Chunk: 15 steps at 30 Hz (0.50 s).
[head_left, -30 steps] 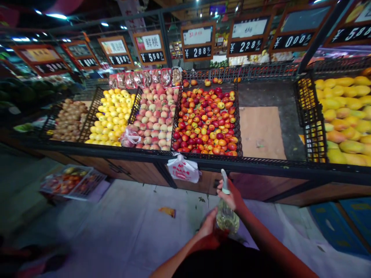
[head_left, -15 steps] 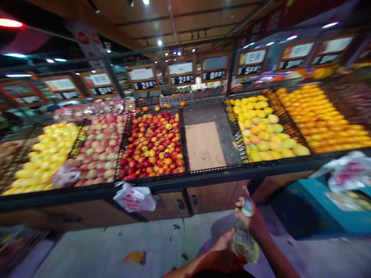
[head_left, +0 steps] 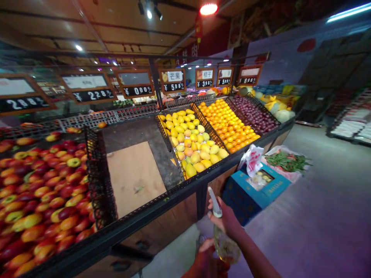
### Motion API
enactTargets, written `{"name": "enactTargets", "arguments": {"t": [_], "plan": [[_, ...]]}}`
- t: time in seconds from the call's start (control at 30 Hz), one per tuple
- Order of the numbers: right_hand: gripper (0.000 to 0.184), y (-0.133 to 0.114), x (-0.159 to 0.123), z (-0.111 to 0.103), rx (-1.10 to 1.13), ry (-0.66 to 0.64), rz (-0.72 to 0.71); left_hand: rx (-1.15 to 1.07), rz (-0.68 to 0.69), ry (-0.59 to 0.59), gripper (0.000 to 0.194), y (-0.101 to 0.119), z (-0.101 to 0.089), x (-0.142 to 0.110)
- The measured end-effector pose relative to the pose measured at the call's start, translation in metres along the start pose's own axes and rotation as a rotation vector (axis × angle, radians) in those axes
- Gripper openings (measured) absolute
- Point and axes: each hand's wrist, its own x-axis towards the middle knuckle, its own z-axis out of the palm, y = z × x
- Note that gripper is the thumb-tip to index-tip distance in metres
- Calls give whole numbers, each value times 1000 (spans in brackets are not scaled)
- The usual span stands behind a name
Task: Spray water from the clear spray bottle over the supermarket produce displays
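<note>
The 2 hands sit close together at 5 to 6 o'clock in the view. The right hand (head_left: pixel 223 221) is higher, its fingers (head_left: pixel 210 206) curled in a grip; the bare right forearm (head_left: pixel 255 255) runs back toward 4 or 5 o'clock. The left hand (head_left: pixel 207 247) (partly in shadow) lies at the right's 7 o'clock, its left forearm (head_left: pixel 193 270) slanting toward 7.

Right hand (head_left: pixel 225 222) gripped the clear bottle (head_left: pixel 227 249) by its pale top (head_left: pixel 215 204), left hand (head_left: pixel 206 251) at its lower side, near the fruit stand (head_left: pixel 168 200) with mangoes (head_left: pixel 194 141) beside orange fruit (head_left: pixel 228 123), blue box (head_left: pixel 261 189) on the floor (head_left: pixel 307 227) right.
</note>
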Motion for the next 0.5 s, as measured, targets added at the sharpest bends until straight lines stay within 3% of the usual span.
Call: {"name": "enactTargets", "arguments": {"t": [0.07, 0.13, 0.2, 0.3, 0.37, 0.5], "plan": [[25, -4, 27, -14, 14, -56, -47, -25, 26, 102, 59, 23, 29, 9], [25, -4, 56, -36, 26, -67, -93, -54, 58, 117, 70, 47, 56, 21], [32, 0, 85, -64, 71, -61, -120, -52, 77, 56, 78, 70, 78, 39], [56, 9, 122, -108, 181, -75, -89, -3, 42, -132, 85, 100, 104, 71], [62, 14, 139, -130, 170, -113, -80, 18, -7, -221, 87, 115, 118, 93], [36, 19, 156, -137, -27, -205, -70, 22, -142, -240, 76, 134, 136, 118]]}}
